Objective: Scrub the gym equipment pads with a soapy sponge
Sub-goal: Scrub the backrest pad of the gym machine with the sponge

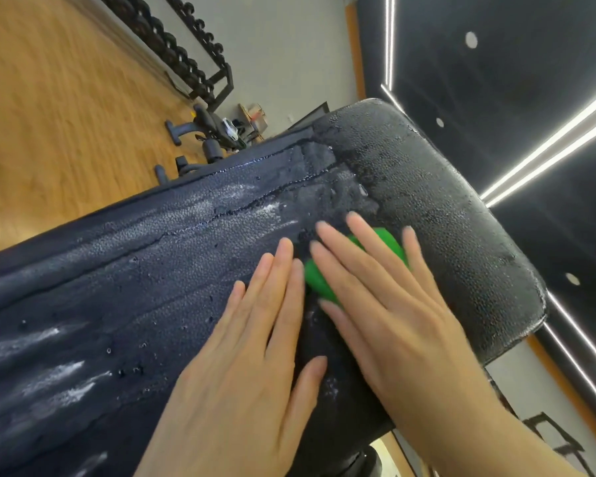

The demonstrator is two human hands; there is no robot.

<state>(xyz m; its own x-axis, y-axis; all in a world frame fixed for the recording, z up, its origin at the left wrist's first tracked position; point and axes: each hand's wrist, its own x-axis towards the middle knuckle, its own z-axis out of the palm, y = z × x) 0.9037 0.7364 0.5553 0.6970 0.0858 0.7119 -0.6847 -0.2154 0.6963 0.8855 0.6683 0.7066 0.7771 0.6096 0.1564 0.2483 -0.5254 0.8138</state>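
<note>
A long dark padded bench pad [124, 290] fills the middle of the tilted view, wet and streaked with white soap. A green sponge [319, 280] lies on the pad near its rounded far end. My right hand [389, 297] presses flat on the sponge with straight, spread fingers, hiding most of it. Just to the left, my left hand [252, 342] lies flat on the wet pad with straight fingers, its fingertips beside the sponge.
A wooden floor [55, 108] stretches to the left. At the back stand a dumbbell rack [186, 53] and another bench [207, 139]. A black ceiling with light strips [547, 142] shows on the right.
</note>
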